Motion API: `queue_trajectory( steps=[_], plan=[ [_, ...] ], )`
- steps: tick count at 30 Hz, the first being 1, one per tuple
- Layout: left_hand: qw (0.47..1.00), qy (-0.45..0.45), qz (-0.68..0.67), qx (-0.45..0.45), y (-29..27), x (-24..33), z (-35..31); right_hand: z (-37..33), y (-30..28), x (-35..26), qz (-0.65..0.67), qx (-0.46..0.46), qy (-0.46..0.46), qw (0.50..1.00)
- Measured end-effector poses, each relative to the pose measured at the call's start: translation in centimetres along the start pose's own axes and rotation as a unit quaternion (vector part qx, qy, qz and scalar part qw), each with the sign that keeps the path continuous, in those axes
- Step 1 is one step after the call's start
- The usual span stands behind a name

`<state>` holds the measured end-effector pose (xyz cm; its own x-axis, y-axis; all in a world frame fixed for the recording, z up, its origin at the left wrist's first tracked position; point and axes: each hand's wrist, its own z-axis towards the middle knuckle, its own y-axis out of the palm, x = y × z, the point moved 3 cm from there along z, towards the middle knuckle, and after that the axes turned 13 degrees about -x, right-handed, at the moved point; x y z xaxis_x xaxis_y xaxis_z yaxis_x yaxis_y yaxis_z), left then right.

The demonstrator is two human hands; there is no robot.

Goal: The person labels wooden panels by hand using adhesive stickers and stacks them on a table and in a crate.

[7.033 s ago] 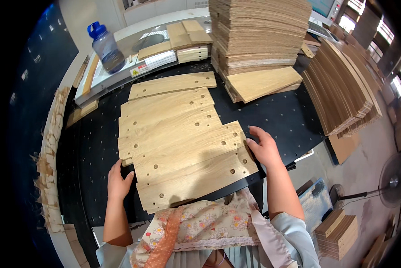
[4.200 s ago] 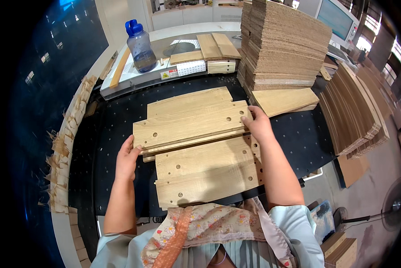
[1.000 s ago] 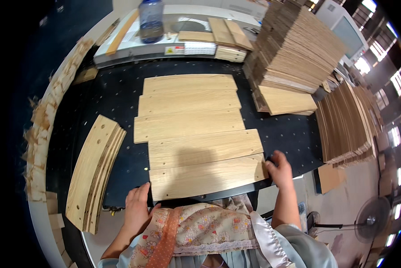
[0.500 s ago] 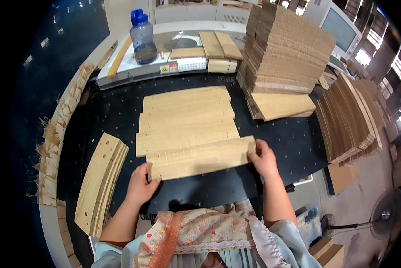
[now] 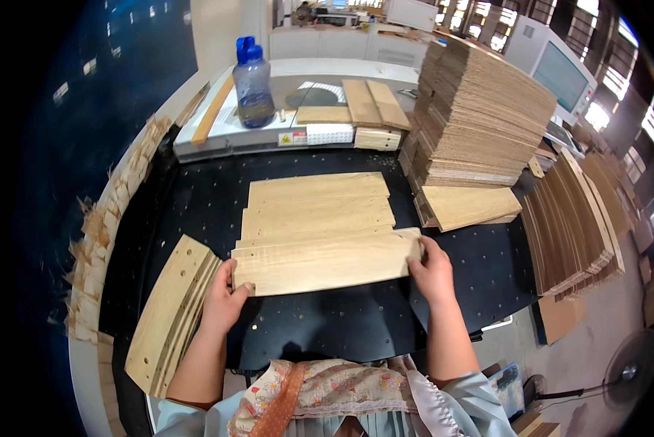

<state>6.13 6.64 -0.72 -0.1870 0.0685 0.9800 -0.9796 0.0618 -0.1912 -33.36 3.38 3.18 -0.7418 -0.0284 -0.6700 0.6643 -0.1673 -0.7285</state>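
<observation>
- Head view: I see left hand [image 5: 225,302] and right hand [image 5: 432,271], fingers closed around wooden board [image 5: 323,266], one at each end.
- It is nearest me, before flat planks [image 5: 316,192].
- Uneven grip could tilt it against them.

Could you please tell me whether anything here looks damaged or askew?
Yes: the tan strip at far left looks ragged, with torn-looking bits sticking out. The pale board before the tall stack also lies askew over the wood beneath.
</observation>
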Motion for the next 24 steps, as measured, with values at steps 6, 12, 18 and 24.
queue_trajectory(
  steps=[6,12,18,24],
  plan=[
    [0.947,-0.077,0.313,0.007,-2.5,-2.5,4.5,5.2,5.3,1.3,0.032,-0.089,0.015,0.995],
    [0.995,-0.088,0.048,0.007,-2.6,-5.0,5.4,5.4,5.0,1.0,0.006,-0.128,0.126,0.984],
    [0.999,-0.037,-0.017,0.018,-1.2,-3.6,7.2,6.7,3.0,0.9,0.017,-0.048,0.056,0.997],
    [0.984,-0.070,0.153,0.060,-3.7,-5.1,14.2,14.0,6.9,2.1,-0.013,-0.072,0.058,0.996]
  ],
)
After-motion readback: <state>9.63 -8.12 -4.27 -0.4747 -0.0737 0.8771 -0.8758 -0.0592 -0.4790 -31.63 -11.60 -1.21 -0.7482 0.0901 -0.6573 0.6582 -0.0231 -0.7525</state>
